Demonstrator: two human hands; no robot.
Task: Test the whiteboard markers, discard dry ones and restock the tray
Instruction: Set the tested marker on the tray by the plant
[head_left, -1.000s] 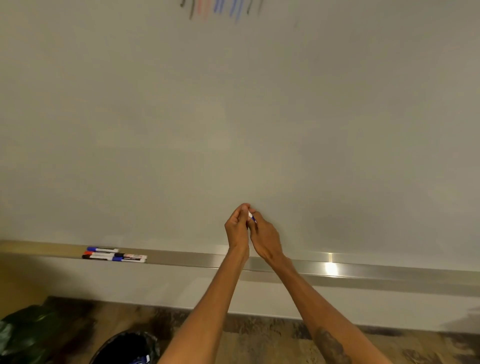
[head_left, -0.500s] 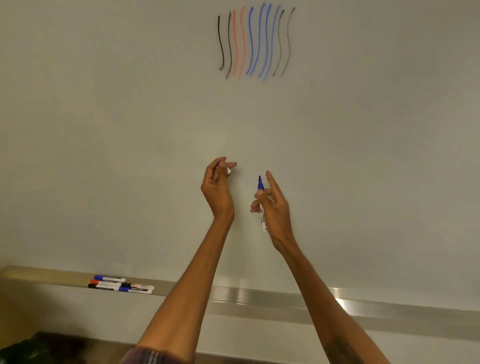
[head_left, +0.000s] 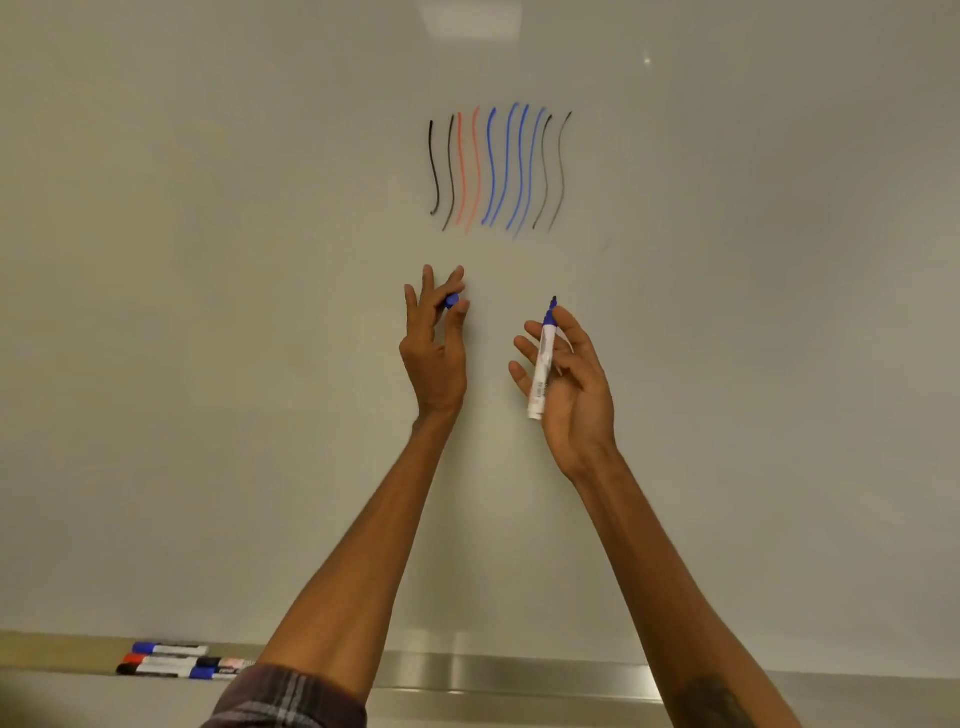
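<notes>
My right hand (head_left: 571, 379) holds an uncapped blue whiteboard marker (head_left: 542, 364) upright, its tip pointing up, a little below the test strokes (head_left: 498, 169) drawn in black, red and blue on the whiteboard (head_left: 208, 312). My left hand (head_left: 434, 338) is raised beside it and pinches the marker's blue cap (head_left: 452, 301) between thumb and fingertips. Both hands are in front of the board; I cannot tell whether the marker's tip touches it. Several capped markers (head_left: 176, 662) lie on the metal tray (head_left: 519, 670) at the lower left.
The metal tray runs along the whole bottom edge of the board. A plaid sleeve (head_left: 285, 699) shows at the bottom of the view.
My hands pulled the cap off the blue marker, moved apart and rose up the board toward the strokes. The view tilted upward, so the floor and bin dropped out of sight.
</notes>
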